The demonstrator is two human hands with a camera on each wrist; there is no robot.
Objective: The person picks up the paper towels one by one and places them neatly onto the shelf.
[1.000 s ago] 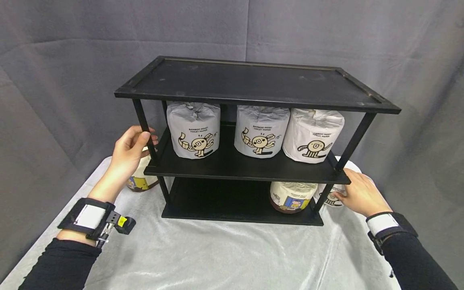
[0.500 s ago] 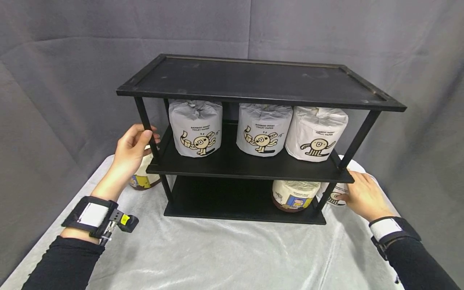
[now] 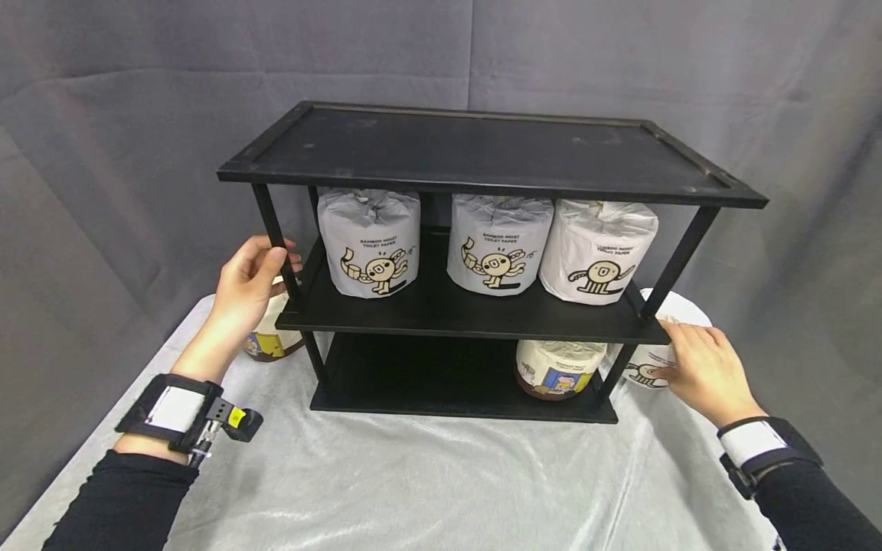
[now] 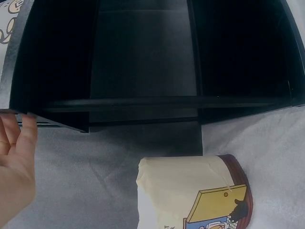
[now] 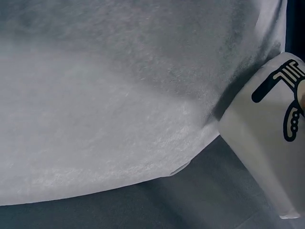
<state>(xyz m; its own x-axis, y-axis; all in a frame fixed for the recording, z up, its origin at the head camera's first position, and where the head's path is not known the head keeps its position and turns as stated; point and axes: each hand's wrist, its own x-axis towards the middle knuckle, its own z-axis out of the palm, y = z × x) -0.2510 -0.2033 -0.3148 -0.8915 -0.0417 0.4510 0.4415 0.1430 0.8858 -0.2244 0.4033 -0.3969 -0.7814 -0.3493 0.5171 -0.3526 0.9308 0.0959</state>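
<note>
My left hand [image 3: 244,279] grips the front left post [image 3: 265,214] of a black tiered shelf [image 3: 468,153], thumb in front and fingers reaching behind. In the left wrist view, its fingers [image 4: 26,136] come up against the shelf's edge. Beyond the right end of the shelf, my right hand [image 3: 713,371] holds a white-wrapped toilet roll [image 3: 678,308], its thumb over the printed side. That roll [image 5: 262,114] looks tilted in the right wrist view, where only a sliver of a fingertip shows. The shelf's right post partly covers the roll in the head view.
On the middle tier stand three white toilet rolls [image 3: 368,241]. A cream and brown roll [image 3: 554,367] sits at the right of the bottom tier. Another cream roll [image 4: 176,186] stands outside the left end, on the pale cloth [image 3: 441,482]. A grey curtain hangs behind.
My right hand has shifted a little to the right, and the white roll has come with it, showing more beside the post. My left hand stays on its post.
</note>
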